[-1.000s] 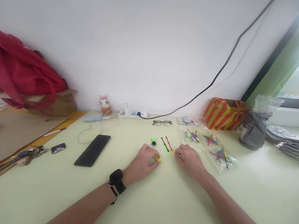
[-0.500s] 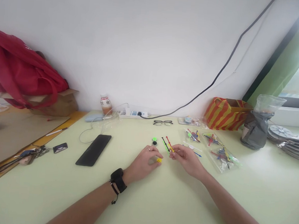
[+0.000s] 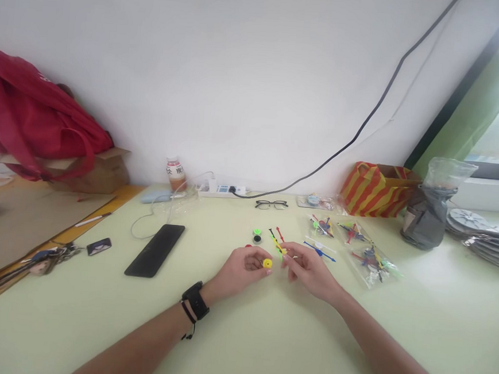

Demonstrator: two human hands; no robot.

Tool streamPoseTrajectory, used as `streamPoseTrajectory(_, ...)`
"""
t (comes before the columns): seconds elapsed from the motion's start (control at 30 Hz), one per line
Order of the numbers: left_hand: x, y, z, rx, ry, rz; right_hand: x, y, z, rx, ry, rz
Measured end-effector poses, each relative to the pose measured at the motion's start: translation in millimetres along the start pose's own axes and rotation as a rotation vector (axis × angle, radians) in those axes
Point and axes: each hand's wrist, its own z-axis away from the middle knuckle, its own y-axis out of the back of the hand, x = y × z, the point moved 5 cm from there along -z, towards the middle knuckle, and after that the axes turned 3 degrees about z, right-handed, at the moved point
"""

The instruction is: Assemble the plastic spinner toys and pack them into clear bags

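Observation:
My left hand (image 3: 243,268) pinches a small round yellow plastic piece (image 3: 267,263) between thumb and fingers, its face turned up. Close to its right, my right hand (image 3: 310,269) has its fingertips closed on the near end of a thin yellow plastic arrow (image 3: 278,245). A red arrow (image 3: 280,234) and a black arrow (image 3: 273,235) lie just beyond those fingertips, with a bit of green beside them. Behind my left hand sit a green round piece (image 3: 257,232) and a black one (image 3: 257,239). A red piece (image 3: 248,245) is mostly hidden by my left fingers.
Right of my hands lie a blue arrow (image 3: 320,251) and several clear bags of coloured parts (image 3: 373,265). Glasses (image 3: 271,204) and a power strip (image 3: 222,191) are near the wall. A black phone (image 3: 155,250) lies left; a striped bag (image 3: 376,191) stands back right.
The yellow arrow has swung up and left in my right fingers, over the red and black arrows. My left hand has turned the yellow piece so its face shows more.

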Motion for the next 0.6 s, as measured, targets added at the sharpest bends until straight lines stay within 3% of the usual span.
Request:
streamPoseTrajectory(0.13,-1,0,-1,0.0,0.046,0.079,-12,-5,4,-0.043,0.069,0.183)
streamPoseTrajectory(0.4,-7,2,-4,-0.043,0.078,0.144,-24,-17,11,-0.065,0.064,0.106)
streamPoseTrajectory(0.6,-4,2,-3,-0.065,0.045,0.136,-21,-18,8,-0.077,0.111,0.172)
